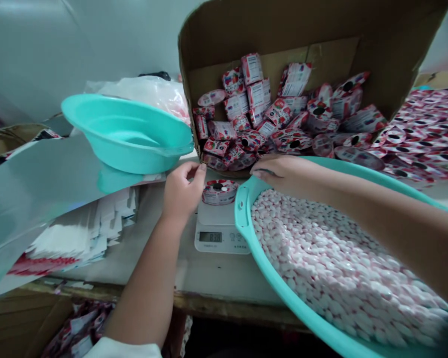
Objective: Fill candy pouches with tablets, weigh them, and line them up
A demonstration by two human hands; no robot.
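My left hand [182,191] is closed, with thumb and fingertips pinched together; what they hold, if anything, is too small to make out. Just right of it, a red-and-white printed candy packet [220,193] with a dark opening and a white candy on top rests on a white digital scale [222,233], whose display seems to read 83.8. My right hand [274,169] is at the left end of a turquoise basin [242,206], bent down at the rim with its fingers mostly hidden. Pale pink-white candies [332,263] fill that basin.
A tilted cardboard box [321,44] full of printed packets [242,109] stands behind the scale. Another turquoise basin [134,144] is at the left, near stacked white papers [74,233]. Many packets [425,134] stand in rows at the right. A lower box [26,318] holds more packets.
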